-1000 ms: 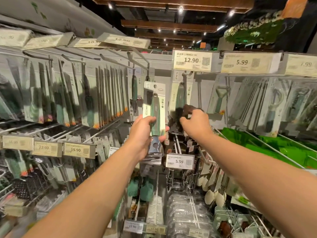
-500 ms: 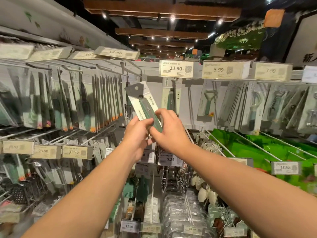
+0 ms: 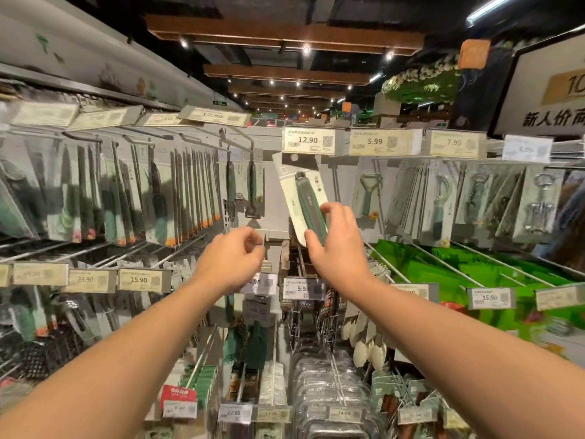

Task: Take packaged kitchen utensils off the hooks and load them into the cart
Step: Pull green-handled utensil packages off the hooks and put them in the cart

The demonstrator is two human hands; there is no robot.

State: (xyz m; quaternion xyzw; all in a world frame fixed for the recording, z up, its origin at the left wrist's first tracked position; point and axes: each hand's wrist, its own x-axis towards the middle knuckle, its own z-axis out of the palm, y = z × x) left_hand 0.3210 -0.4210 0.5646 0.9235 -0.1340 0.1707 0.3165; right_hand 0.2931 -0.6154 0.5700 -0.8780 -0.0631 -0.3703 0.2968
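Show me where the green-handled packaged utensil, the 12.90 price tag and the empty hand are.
green-handled packaged utensil [image 3: 308,205]: head view, on the green handle.
12.90 price tag [image 3: 308,140]: head view, on the printed price.
left hand [image 3: 232,259]: head view, back of the hand.

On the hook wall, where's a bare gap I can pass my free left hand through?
The bare grey back panel between the two hanging green-handled utensils and the packaged utensil in your right hand is free, just above your left hand. The packed knife row on the left is crowded.

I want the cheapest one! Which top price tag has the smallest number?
The 5.99 tag, between the 12.90 tag and the 7.99 tag.
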